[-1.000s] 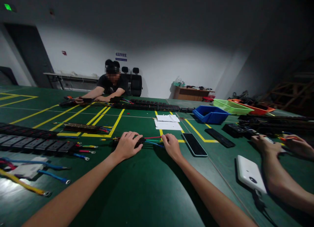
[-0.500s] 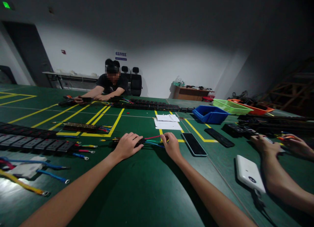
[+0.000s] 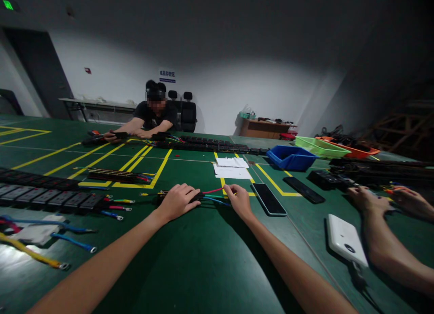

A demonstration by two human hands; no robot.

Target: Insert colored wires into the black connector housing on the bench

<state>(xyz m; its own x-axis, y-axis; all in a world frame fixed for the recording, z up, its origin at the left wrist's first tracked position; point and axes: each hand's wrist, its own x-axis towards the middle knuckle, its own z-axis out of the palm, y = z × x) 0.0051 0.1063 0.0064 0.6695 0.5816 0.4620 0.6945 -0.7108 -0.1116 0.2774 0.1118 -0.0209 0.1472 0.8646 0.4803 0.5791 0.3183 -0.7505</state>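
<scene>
In the middle of the green table, my left hand (image 3: 178,201) is closed over a dark, narrow wire bundle (image 3: 162,195) that lies crosswise. Most of the bundle is hidden under the palm. A yellow-tipped end (image 3: 145,194) sticks out on its left. From its right side run a red wire (image 3: 213,190), a green wire (image 3: 214,196) and a blue wire (image 3: 217,200). The thumb and forefinger of my right hand (image 3: 238,199) pinch the end of the red wire. The green and blue wires reach close below those fingers.
Black socket strips (image 3: 61,198) and lug-ended cables (image 3: 34,253) lie at left, another wire bundle (image 3: 117,175) beyond. White papers (image 3: 232,171), phones (image 3: 269,199), a blue bin (image 3: 290,159) and a white power bank (image 3: 346,239) sit right. Co-workers' hands (image 3: 369,200) work at right and across the table.
Both my hands have shifted very slightly to the right. More of the blue wire's end shows below my right fingers. The holds look the same.
</scene>
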